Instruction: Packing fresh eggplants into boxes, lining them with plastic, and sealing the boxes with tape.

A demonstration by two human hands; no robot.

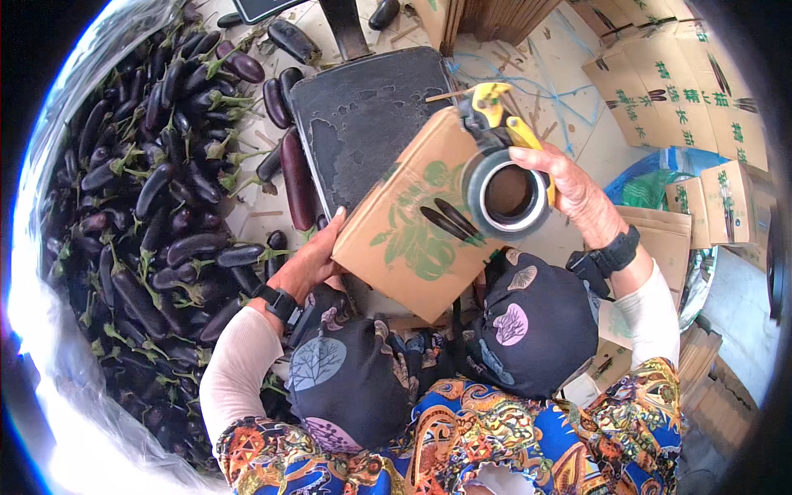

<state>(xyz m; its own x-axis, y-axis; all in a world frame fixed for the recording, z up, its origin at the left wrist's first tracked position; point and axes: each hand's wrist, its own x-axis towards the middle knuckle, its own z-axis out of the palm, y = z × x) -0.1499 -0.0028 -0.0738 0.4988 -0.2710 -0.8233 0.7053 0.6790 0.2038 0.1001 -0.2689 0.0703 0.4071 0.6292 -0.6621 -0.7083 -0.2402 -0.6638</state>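
A brown cardboard box [396, 239] with green and dark printed vegetables is tilted in front of me, over my knees. My left hand [318, 254] grips its left corner, thumb on the top face and the other fingers partly hidden beneath. In my right hand [571, 186] is a yellow tape dispenser [521, 132], its large tape roll [472, 186] lying over the right part of the box. My right fingers are wrapped round the dispenser's far side and partly hidden. Whether the tape touches the box, I cannot tell.
A big heap of eggplants [157, 247] fills the left side, beside clear plastic sheeting [91, 412]. A worn black scale platform [346, 124] lies ahead, with several loose eggplants [294, 177] along its left edge. Printed cartons [672, 91] and flattened cardboard [660, 235] stand at the right.
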